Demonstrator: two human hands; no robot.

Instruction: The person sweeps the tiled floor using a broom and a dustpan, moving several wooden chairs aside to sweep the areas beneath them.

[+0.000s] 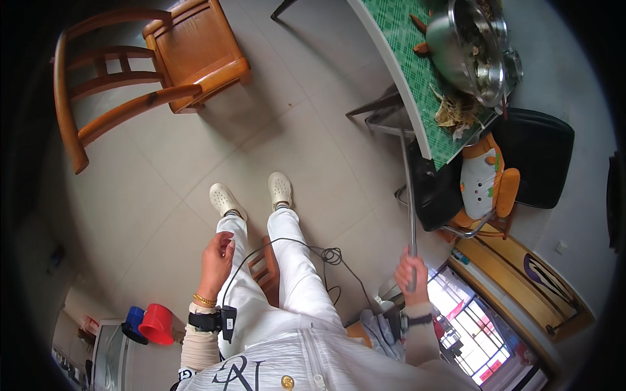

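My right hand (411, 277) is wrapped round the lower end of a long grey metal pole (409, 189). The pole runs away from me beside the green-topped table, and its far end meets a flat grey bar (385, 128) near a table leg; which tool it belongs to I cannot tell. Above my thigh, my left hand (217, 257) hangs with loosely curled fingers and nothing visible in it. A black cable (287, 240) runs from near my left wrist across my legs to a small tangled coil (331, 255).
A wooden chair (202, 55) stands at the far left. The green-clothed table (394, 36) at right carries a big steel bowl (450, 49) and scraps (456, 114). Beside it are a black chair (538, 156) and a plush cushion (479, 179). A red bucket (160, 324) sits at lower left.
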